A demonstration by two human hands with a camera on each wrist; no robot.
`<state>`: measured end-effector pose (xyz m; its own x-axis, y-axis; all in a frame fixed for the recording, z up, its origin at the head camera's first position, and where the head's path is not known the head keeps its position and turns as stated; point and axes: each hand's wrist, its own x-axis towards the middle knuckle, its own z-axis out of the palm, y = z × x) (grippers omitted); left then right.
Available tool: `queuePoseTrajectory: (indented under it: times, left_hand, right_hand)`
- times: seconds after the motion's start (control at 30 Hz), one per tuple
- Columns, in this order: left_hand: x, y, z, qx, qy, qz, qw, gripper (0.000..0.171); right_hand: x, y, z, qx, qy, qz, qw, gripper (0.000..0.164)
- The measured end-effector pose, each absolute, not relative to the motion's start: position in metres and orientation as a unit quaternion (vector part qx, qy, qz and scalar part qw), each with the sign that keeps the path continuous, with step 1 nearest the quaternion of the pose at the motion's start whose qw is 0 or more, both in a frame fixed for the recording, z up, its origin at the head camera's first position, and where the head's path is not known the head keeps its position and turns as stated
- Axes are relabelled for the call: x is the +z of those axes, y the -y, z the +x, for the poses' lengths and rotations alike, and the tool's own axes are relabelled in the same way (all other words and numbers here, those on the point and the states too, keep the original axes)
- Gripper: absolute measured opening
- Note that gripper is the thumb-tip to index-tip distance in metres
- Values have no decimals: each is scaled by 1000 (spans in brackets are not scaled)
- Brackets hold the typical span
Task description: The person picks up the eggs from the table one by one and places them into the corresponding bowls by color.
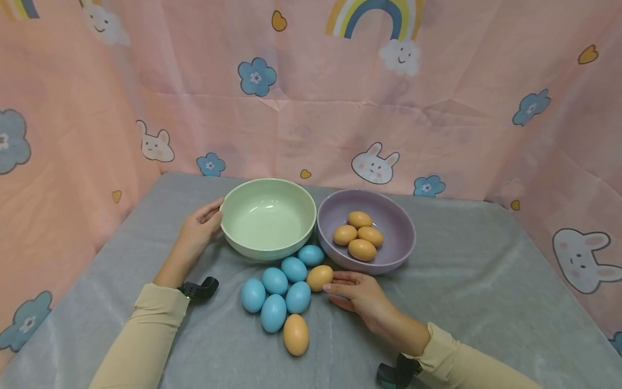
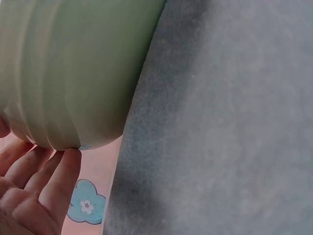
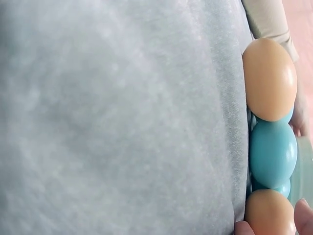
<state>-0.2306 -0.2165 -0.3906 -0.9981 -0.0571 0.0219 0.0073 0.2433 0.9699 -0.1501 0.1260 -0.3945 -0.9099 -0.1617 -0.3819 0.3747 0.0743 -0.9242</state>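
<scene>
My left hand (image 1: 201, 224) rests its fingertips against the outer left wall of a pale green bowl (image 1: 269, 219); in the left wrist view the fingers (image 2: 63, 178) touch the ribbed bowl wall (image 2: 73, 73). Nothing lies inside that bowl. My right hand (image 1: 362, 297) pinches an orange egg (image 1: 319, 278) between thumb and fingers, just in front of a purple bowl (image 1: 400, 232). The same egg (image 3: 269, 213) sits between two fingertips in the right wrist view. Several blue eggs (image 1: 274, 313) cluster left of it, and another orange egg (image 1: 296, 335) lies nearest me.
Several orange eggs (image 1: 362, 249) lie inside the purple bowl, which stands right beside the green one. A grey cloth (image 1: 486, 281) covers the table. Behind it hangs a pink patterned curtain (image 1: 311, 129). Each wrist wears a black strap device (image 1: 199, 290).
</scene>
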Motion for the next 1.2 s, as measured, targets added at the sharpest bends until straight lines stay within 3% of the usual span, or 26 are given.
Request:
queuePoseTrajectory:
  times: [0.57,0.97,1.2]
  left_hand:
    - [-391,216,-232,-619,785,15,27,52]
    - [-392,217,-232,-621,783,14,29,52]
    - [-392,217,-232,-616,787,19,29,52]
  right_hand:
    - [-393,-125,-151,-668,-715,69,194,50]
    - [-391,-125,-152,-664,-719,62,197,41]
    - [-391,-125,-151,-663,-720,54,199,47]
